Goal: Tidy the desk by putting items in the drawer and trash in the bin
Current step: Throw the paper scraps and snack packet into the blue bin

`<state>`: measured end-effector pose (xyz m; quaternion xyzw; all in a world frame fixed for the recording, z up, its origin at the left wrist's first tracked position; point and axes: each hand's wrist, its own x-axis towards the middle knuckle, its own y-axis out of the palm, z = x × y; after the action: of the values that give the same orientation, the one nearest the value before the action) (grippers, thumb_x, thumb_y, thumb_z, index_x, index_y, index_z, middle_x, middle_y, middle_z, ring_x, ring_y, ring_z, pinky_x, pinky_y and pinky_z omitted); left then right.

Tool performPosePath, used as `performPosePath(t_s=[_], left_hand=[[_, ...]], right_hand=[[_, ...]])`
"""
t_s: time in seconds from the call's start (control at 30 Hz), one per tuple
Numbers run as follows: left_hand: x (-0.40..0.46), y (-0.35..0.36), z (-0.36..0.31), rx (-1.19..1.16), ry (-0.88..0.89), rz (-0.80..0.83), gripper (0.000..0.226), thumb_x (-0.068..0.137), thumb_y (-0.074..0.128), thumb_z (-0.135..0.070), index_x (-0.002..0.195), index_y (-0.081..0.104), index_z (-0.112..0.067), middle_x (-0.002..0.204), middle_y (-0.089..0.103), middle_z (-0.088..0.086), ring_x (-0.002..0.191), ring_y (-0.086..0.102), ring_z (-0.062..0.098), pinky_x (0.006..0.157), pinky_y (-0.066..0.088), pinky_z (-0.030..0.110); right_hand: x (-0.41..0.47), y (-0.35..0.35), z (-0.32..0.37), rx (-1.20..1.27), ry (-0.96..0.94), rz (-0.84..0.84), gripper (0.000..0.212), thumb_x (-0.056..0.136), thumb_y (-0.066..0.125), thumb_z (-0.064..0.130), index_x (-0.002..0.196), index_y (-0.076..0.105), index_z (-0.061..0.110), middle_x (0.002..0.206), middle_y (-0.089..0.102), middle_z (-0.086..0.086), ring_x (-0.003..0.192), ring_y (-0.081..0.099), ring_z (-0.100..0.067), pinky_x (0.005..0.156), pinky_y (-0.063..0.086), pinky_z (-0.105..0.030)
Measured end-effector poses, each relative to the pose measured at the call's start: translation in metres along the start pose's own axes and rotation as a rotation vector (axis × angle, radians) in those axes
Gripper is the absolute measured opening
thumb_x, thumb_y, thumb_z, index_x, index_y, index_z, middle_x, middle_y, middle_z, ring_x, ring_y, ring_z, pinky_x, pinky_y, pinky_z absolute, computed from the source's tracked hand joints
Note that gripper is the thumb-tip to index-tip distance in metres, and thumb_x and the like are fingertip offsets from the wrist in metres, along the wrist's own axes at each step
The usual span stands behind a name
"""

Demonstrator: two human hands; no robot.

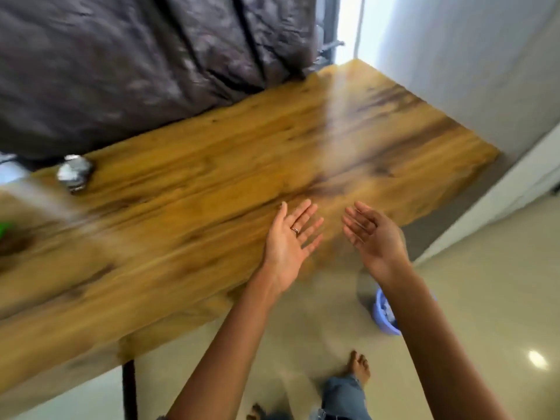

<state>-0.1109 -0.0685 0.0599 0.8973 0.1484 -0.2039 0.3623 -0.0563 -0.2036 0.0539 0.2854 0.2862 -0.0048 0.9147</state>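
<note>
1. Both hands are being held palm-up, fingers straight and released, over the near edge of the glossy yellow-brown wooden table [188, 189]; nothing is being gripped by the left hand [291, 237] or the right hand [371, 234].
2. A pause between pickups is being suggested, with the tidying judged nearly done.
3. A crumpled silver foil ball [74, 172] is being left at the table's far left edge, well apart from either grip; a long leftward reach is being called for next.
4. A lilac plastic bin [382, 313] holding pale scraps is being shown on the floor, below the right forearm.
</note>
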Motion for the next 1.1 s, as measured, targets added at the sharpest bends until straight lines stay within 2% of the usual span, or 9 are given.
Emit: performPosePath(t_s=[0.2,0.4,0.57,0.73,0.83,0.9,1.03,1.1], left_hand=[[-0.103,-0.139,-0.071,-0.1,0.268,-0.163,0.043,0.098,0.034,-0.043,0.127,0.056,-0.02,0.129,0.06,-0.001,0.12,0.055,0.02,0.101,0.04,0.038],[-0.191,-0.26,-0.115,-0.2,0.459,-0.341,0.04,0.099,0.033,-0.04,0.126,0.055,-0.021,0.126,0.061,-0.003,0.115,0.056,0.017,0.099,0.039,0.038],[-0.234,-0.327,-0.136,-0.295,0.558,-0.442,0.043,0.1,0.031,-0.039,0.132,0.051,-0.019,0.13,0.058,-0.003,0.119,0.053,0.018,0.101,0.036,0.038],[-0.252,-0.382,-0.158,-0.323,0.599,-0.532,0.042,0.1,0.034,-0.038,0.133,0.051,-0.02,0.133,0.056,-0.002,0.123,0.051,0.019,0.103,0.036,0.038],[-0.256,-0.416,-0.179,-0.273,0.617,-0.632,0.037,0.099,0.037,-0.035,0.13,0.053,-0.022,0.133,0.057,-0.002,0.122,0.052,0.019,0.102,0.039,0.037],[-0.258,-0.435,-0.195,-0.24,0.614,-0.692,0.036,0.099,0.037,-0.033,0.13,0.052,-0.022,0.134,0.055,-0.002,0.121,0.053,0.019,0.1,0.04,0.036],[-0.256,-0.47,-0.235,-0.212,0.574,-0.748,0.04,0.1,0.036,-0.03,0.137,0.047,-0.018,0.14,0.049,0.0,0.118,0.051,0.019,0.098,0.039,0.036],[-0.25,-0.484,-0.254,-0.198,0.55,-0.747,0.04,0.1,0.036,-0.029,0.138,0.045,-0.018,0.142,0.048,0.001,0.119,0.05,0.019,0.098,0.038,0.037]], right_hand=[[-0.058,0.119,-0.11,-0.23,0.066,0.244,0.021,0.097,0.04,0.016,0.094,0.061,0.015,0.09,0.067,-0.002,0.083,0.063,-0.013,0.072,0.048,-0.025],[-0.118,0.203,-0.217,-0.431,0.17,0.411,0.018,0.095,0.046,0.012,0.099,0.064,0.009,0.091,0.071,-0.007,0.08,0.066,-0.017,0.072,0.052,-0.029],[-0.139,0.264,-0.275,-0.596,0.187,0.527,0.018,0.095,0.047,0.008,0.094,0.064,0.014,0.094,0.069,-0.005,0.082,0.065,-0.015,0.072,0.051,-0.027],[-0.144,0.327,-0.331,-0.713,0.125,0.587,0.011,0.092,0.055,0.01,0.093,0.062,0.018,0.094,0.065,-0.002,0.087,0.062,-0.015,0.075,0.049,-0.027],[-0.139,0.369,-0.367,-0.766,-0.004,0.639,0.014,0.09,0.055,0.006,0.099,0.058,0.016,0.095,0.059,-0.005,0.079,0.053,-0.011,0.066,0.042,-0.02],[-0.133,0.4,-0.388,-0.797,-0.066,0.643,0.024,0.087,0.057,0.003,0.11,0.057,0.01,0.098,0.056,-0.006,0.079,0.049,-0.01,0.059,0.039,-0.015],[-0.112,0.464,-0.421,-0.812,-0.073,0.566,0.04,0.085,0.063,0.009,0.122,0.05,0.007,0.114,0.057,-0.008,0.096,0.051,-0.016,0.066,0.04,-0.023],[-0.095,0.489,-0.435,-0.847,-0.101,0.497,0.053,0.082,0.068,0.016,0.129,0.044,0.007,0.123,0.055,-0.012,0.102,0.055,-0.023,0.076,0.045,-0.032]])
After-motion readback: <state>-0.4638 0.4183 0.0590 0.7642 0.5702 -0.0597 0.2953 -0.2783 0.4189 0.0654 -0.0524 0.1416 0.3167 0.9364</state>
